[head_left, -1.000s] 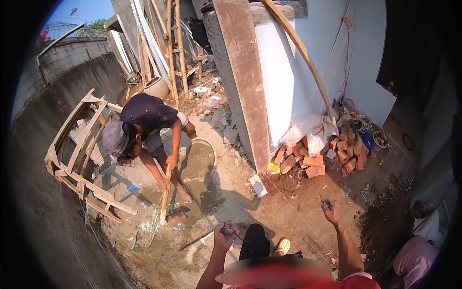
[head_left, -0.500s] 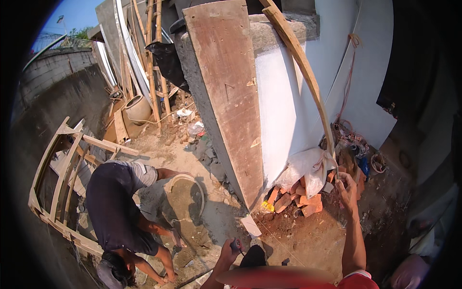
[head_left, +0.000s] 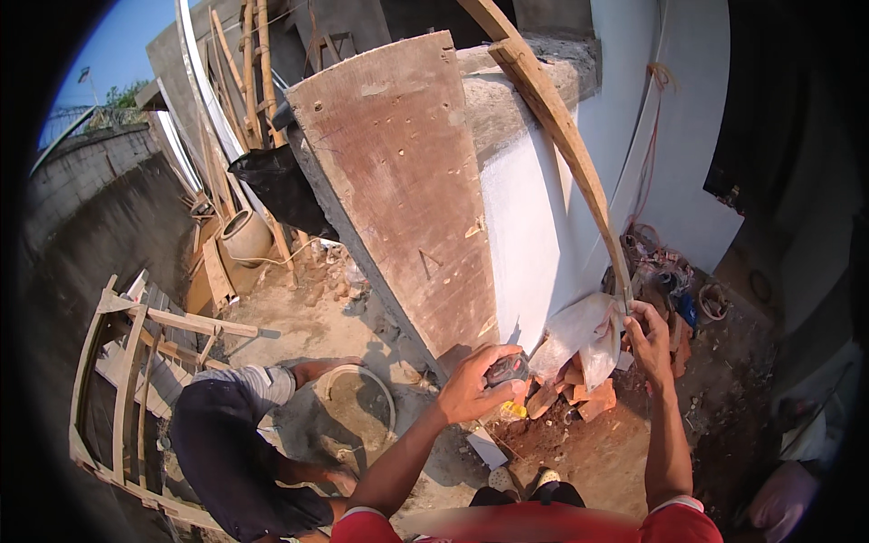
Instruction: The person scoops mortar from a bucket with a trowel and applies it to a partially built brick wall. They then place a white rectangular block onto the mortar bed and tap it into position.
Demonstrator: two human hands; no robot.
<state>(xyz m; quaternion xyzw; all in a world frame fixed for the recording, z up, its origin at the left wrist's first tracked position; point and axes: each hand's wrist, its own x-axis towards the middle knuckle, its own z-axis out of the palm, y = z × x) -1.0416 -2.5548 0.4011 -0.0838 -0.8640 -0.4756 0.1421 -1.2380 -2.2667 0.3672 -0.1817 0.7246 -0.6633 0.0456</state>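
A: How was the left hand (head_left: 471, 389) held?
B: Just below the middle of the frame; the left forearm (head_left: 398, 466) slanted up and rightward from the lower edge; the fingers curled over the top of a rounded black-and-red case (head_left: 507, 366), with the thumb stretched along beneath; the grip was clamped around it.
A: And what lay behind the case?
B: It overlapped, in view, the lower end of the brown plywood board (head_left: 398, 181); I couldn't tell whether the two touched.
A: The right hand (head_left: 649, 337)?
B: Right of centre; the right forearm (head_left: 668, 443) rose almost upright, the hand tipped leftward; its fingertips were pinched together on a slim dark stick (head_left: 627, 306), too small to identify; it stood near the foot of the slanting wooden beam (head_left: 570, 145), beside a white sack (head_left: 593, 353), with red bricks (head_left: 593, 398) lower down.
A: Anyone nearby?
B: A co-worker (head_left: 226, 443) bent over at lower left, between a round basin (head_left: 390, 398) and a wooden frame (head_left: 128, 398).
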